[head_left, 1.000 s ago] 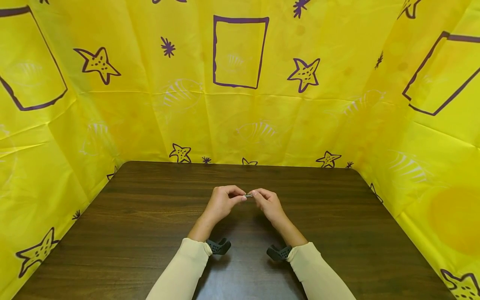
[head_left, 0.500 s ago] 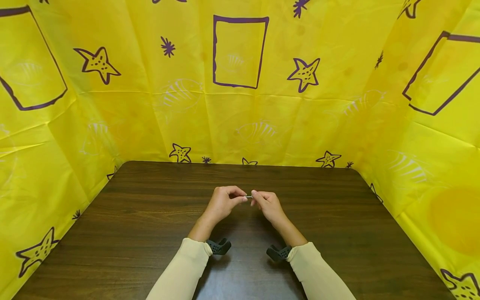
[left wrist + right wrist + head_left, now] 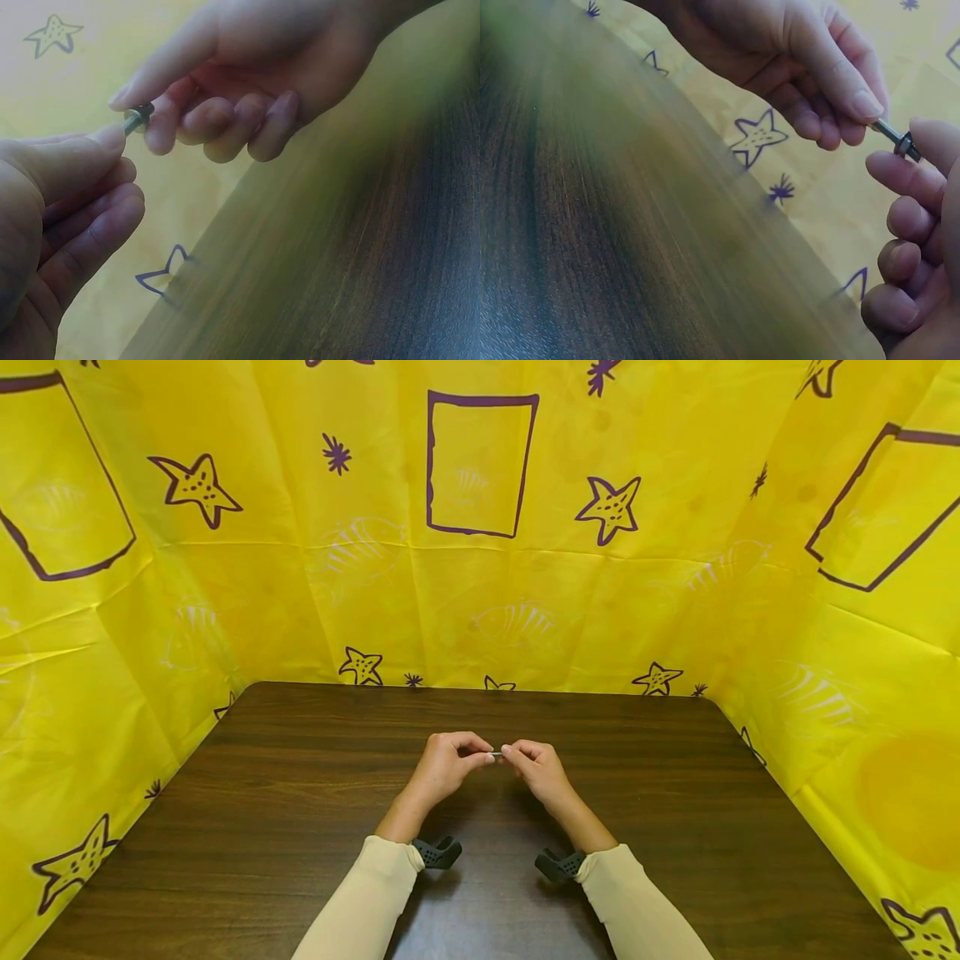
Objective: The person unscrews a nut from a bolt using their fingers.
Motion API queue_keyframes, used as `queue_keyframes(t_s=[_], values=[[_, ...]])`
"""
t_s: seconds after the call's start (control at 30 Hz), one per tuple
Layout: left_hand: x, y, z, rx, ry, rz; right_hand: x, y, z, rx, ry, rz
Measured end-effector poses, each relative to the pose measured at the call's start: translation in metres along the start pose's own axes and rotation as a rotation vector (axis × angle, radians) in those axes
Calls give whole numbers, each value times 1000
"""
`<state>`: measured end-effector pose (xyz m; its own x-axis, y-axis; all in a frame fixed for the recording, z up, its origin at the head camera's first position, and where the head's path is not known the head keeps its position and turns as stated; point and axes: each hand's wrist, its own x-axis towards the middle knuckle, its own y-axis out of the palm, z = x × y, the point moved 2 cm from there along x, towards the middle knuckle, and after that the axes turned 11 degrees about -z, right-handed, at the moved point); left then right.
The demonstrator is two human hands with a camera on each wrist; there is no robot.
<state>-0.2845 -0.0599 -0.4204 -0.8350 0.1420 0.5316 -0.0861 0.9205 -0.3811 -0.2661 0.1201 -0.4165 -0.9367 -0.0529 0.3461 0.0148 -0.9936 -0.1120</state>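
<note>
Above the table, my left hand [image 3: 442,766] pinches one end of a small metal bolt [image 3: 886,130] between thumb and fingertips. Near the bolt's other end sits a nut [image 3: 904,144], with a short tip of the shank sticking out past it. My right hand [image 3: 542,770] has its thumb and index finger around the nut, and its other fingers are loosely curled. In the left wrist view, the nut shows as a small ring beside the right thumb tip. The left fingertips hide the far end of the bolt.
A dark wood-grain table [image 3: 300,777] lies beneath both hands. Yellow cloth [image 3: 480,577] printed with starfish and fish surrounds its back and sides. Dark bands [image 3: 438,853] sit on both wrists by the light sleeves [image 3: 367,893].
The right fingertips shift slightly around the nut end, leaving more of the bolt bare half a second ago and closing in toward the left hand now. My left hand stays put.
</note>
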Motion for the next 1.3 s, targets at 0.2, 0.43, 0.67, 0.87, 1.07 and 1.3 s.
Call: queue_keyframes(t_s=[0.2,0.43,0.67,0.87,1.07,1.3], values=[[0,-1,0,1,-9,-4,0,-1,-4,69,10,16],[1,-2,-2,-3,-19,-16,7,-2,-30,166,13,27],[0,-1,-1,0,-22,-14,6,-3,-32,206,-33,18],[0,-1,0,1,-36,-5,6,-3,-32,226,-54,18],[0,-1,0,-4,-28,-11,7,-3,-32,170,5,-4],[0,1,0,-26,-25,-11,3,-1,-14,52,53,2]])
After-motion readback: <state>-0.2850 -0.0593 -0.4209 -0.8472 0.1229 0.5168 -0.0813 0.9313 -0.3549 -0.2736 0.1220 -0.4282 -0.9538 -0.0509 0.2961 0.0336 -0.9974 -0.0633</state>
